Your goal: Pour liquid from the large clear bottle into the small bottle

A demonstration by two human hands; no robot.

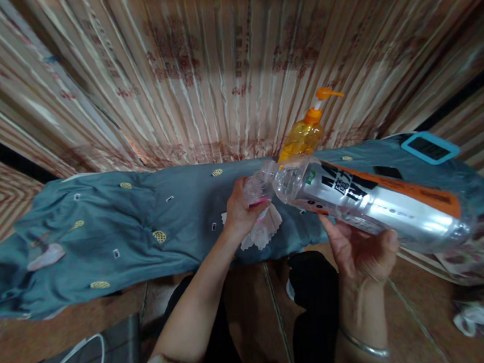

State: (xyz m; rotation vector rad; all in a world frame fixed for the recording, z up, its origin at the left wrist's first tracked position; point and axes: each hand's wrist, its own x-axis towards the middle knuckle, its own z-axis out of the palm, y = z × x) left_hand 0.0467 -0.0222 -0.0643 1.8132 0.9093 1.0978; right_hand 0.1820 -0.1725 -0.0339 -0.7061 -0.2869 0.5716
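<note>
The left hand [241,211] grips a see-through plastic thing [258,187]. The right hand [362,252] holds the big bottle [381,199] from below, likely to bear its weight.

Pump dispenser [303,137] behind bottle [368,201], container [255,189] left (display device [430,147] far right, on cloth [192,220]).

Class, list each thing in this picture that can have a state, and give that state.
Large bottle: tipped nearly sideways, held in the right hand; contents unclear.
Small clear vessel: held in the left hand, by the large bottle's neck.
Pump bottle: pump fitted, amber-coloured.
Scalloped sheet: spread out, partly hidden.
Blue-framed device: screen dark.
Cloth: spread, rumpled.
White cable: loosely looped.
</note>
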